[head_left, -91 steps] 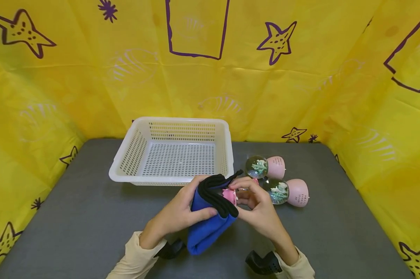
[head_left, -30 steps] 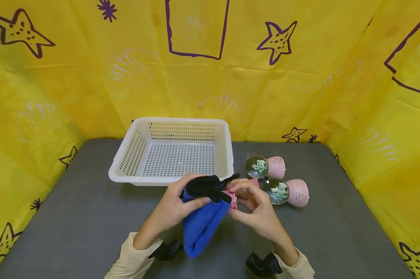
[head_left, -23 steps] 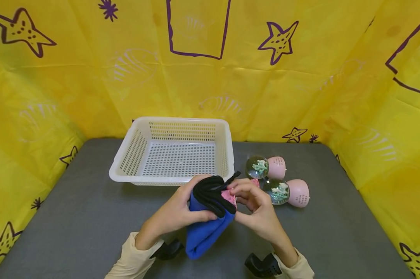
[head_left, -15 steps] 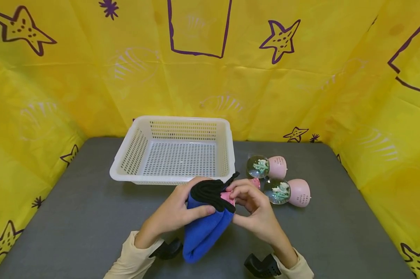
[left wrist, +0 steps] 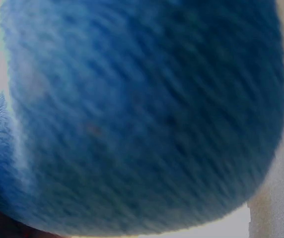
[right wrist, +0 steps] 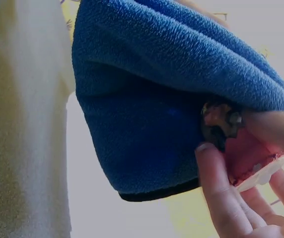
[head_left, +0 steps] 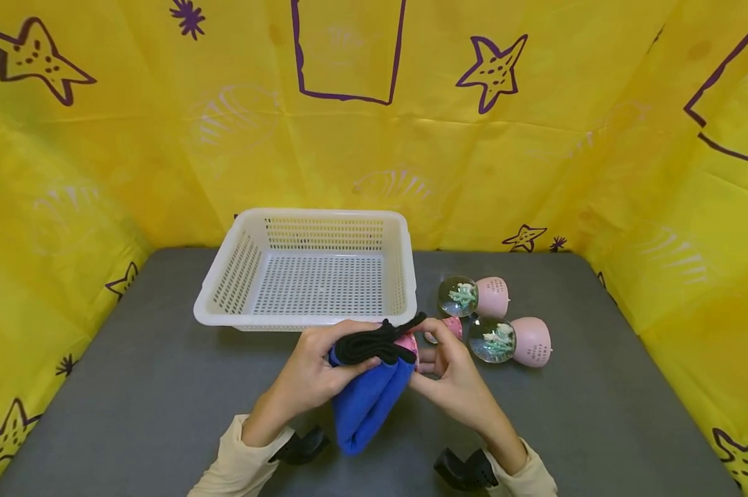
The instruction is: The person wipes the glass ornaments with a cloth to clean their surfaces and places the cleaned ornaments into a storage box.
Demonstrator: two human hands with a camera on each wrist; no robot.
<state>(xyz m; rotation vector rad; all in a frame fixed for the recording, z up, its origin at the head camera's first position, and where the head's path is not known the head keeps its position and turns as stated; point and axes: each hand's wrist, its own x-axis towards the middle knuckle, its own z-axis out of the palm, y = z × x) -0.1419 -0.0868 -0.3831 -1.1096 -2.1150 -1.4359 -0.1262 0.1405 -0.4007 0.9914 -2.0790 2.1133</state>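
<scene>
My left hand (head_left: 314, 376) grips a folded blue towel (head_left: 370, 407) with black edging, thumb on the near side. In the left wrist view the same towel (left wrist: 142, 119) fills most of the picture. Against its right side, my right hand (head_left: 454, 379) holds a small snow globe by its pink base (head_left: 407, 343). The right wrist view shows the globe's dark clear ball (right wrist: 219, 119) partly covered by the towel, with fingers and thumb about the pink base (right wrist: 248, 156). Most of the ball is hidden in the head view.
A white perforated plastic basket (head_left: 305, 321) stands behind the hands. To the right lie two larger snow globes with pink bases (head_left: 492, 297) on their sides, one nearer (head_left: 531, 342). Another small pink-based object (head_left: 453, 326) lies partly hidden behind the right hand. The table (head_left: 131, 373) is dark grey.
The left hand has shifted slightly left and turned the towel back and forth against the small snow globe. The towel's black edge now lies flatter. The right hand stays nearly in place, its fingers repositioned.
</scene>
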